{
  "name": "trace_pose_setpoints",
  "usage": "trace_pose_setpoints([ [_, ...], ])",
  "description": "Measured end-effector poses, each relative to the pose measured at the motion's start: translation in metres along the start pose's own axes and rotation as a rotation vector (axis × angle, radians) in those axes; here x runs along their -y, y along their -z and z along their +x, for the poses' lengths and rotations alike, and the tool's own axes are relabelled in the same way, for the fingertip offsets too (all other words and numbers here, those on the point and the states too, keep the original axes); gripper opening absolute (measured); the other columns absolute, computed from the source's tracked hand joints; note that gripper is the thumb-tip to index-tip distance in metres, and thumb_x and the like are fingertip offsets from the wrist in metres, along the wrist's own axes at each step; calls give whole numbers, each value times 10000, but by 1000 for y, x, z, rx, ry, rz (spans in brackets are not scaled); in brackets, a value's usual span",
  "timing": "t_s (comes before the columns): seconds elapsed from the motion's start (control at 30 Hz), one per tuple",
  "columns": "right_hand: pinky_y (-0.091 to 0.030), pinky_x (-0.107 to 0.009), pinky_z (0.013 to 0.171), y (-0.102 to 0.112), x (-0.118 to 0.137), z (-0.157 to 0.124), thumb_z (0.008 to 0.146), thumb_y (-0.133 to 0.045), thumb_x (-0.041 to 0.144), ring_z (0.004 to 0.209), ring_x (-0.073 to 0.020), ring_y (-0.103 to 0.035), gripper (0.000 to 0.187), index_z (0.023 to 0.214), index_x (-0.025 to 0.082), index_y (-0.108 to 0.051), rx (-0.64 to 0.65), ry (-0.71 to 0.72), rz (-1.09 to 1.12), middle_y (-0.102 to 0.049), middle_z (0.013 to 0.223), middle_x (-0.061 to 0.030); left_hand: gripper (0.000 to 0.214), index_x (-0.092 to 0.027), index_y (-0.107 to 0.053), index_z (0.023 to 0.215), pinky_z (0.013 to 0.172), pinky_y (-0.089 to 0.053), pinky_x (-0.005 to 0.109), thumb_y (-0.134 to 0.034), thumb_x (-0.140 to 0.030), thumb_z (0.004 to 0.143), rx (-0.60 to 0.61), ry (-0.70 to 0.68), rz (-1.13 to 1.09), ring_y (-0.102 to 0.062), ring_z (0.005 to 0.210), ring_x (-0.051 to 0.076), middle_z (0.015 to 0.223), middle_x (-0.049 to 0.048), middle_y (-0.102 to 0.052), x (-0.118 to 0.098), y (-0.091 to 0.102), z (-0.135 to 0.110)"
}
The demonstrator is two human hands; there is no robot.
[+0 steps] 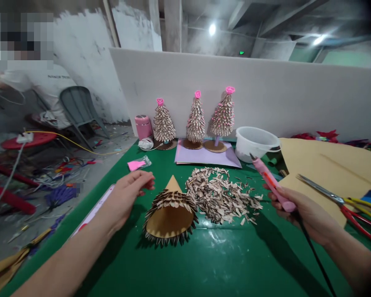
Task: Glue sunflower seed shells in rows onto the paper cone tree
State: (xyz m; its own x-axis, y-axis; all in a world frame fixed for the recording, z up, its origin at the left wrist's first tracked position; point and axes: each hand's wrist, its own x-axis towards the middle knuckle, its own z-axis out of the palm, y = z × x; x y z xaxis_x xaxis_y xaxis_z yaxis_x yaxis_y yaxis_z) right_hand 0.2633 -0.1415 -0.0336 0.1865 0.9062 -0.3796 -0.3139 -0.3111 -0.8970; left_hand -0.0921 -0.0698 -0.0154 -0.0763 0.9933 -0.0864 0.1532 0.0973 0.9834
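Pink corded tool (pixel 270 180) in right hand (pixel 303 210), cone (pixel 172 200) near left hand (pixel 127 194).

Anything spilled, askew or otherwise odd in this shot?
Mainly the floor at left: colored scraps lie strewn about, which looks untidy. Loose shells are spread on the table without a container, though they look heaped rather than spilled. The cone lies on its side, bare at the tip; nothing looks clearly damaged.

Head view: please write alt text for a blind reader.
The right hand holds a pink pen-shaped tool; the left hand is near a tan cone partly covered with brown seed shells, beside a shell pile on a green table. Three pink-topped shell trees stand behind.
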Motion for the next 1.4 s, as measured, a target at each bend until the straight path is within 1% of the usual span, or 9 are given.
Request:
trace_pose_setpoints([
  [0.1, -378, -131, 368, -9, -15, 4, 743, -641, 328, 427, -50, -411, 175, 692, 164, -613, 32, -26, 16, -494, 555, 13, 285, -171, -606, 768, 596, -361, 215, -669, -412, 629, 19, 185, -3, -544, 757, 139, 795, 22, -612, 28, 6, 7],
  [0.23, -448, -151, 465, -51, -33, 7, 727, -659, 342, 513, -76, -533, 189, 732, 159, -613, 126, -50, 32, -574, 607, 2, 367, -135, -589, 785, 575, -403, 232, -675, -446, 609, 72, 354, -109, -545, 612, 121, 698, 30, -596, 47, 4, 11],
  [0.33, -500, -225, 619, -87, -44, 9, 706, -676, 338, 707, -147, -629, 180, 733, 172, -609, 219, -52, 81, -613, 686, -2, 407, -137, -579, 804, 554, -415, 237, -695, -455, 579, 83, 402, -137, -557, 597, 128, 680, 24, -591, 51, 1, 17],
  [0.43, -491, -269, 720, -116, -52, 17, 702, -672, 344, 760, -178, -642, 211, 641, 157, -596, 309, -45, 118, -608, 650, -5, 433, -140, -574, 791, 539, -431, 260, -709, -470, 545, 125, 439, -150, -569, 583, 151, 648, 21, -589, 50, -3, 22],
  [0.6, -489, -267, 691, -142, -57, 43, 738, -643, 309, 676, -141, -638, 178, 691, 147, -588, 379, -73, 135, -588, 585, 27, 434, -146, -565, 772, 554, -449, 276, -714, -476, 533, 205, 474, -183, -591, 608, 170, 675, 38, -618, 46, -11, 29],
  [0.73, -496, -278, 614, -151, -55, 55, 829, -549, 259, 608, -106, -609, 155, 747, 129, -565, 424, -135, 128, -588, 613, 41, 436, -142, -567, 771, 575, -457, 282, -724, -467, 525, 270, 495, -214, -605, 639, 184, 685, 53, -636, 45, -16, 32],
  [0.93, -495, -280, 689, -148, -53, 46, 712, -664, 323, 670, -146, -650, 191, 706, 151, -580, 477, -128, 147, -595, 599, 25, 373, -126, -555, 749, 575, -456, 292, -729, -397, 562, 381, 534, -267, -600, 598, 180, 625, 58, -635, 44, -22, 29],
  [1.2, -493, -273, 681, -142, -47, 27, 719, -649, 364, 696, -164, -657, 224, 677, 150, -597, 506, -113, 152, -625, 634, -7, 333, -140, -569, 770, 645, -462, 303, -715, -379, 589, 489, 547, -285, -603, 688, 189, 705, 59, -639, 30, -23, 19],
  [1.4, -493, -318, 742, -137, -45, 14, 733, -641, 339, 733, -174, -656, 207, 861, 176, -637, 522, -122, 156, -626, 660, 13, 349, -156, -608, 846, 637, -434, 249, -717, -368, 591, 555, 510, -203, -582, 779, 175, 825, 46, -637, 20, -17, 12],
])
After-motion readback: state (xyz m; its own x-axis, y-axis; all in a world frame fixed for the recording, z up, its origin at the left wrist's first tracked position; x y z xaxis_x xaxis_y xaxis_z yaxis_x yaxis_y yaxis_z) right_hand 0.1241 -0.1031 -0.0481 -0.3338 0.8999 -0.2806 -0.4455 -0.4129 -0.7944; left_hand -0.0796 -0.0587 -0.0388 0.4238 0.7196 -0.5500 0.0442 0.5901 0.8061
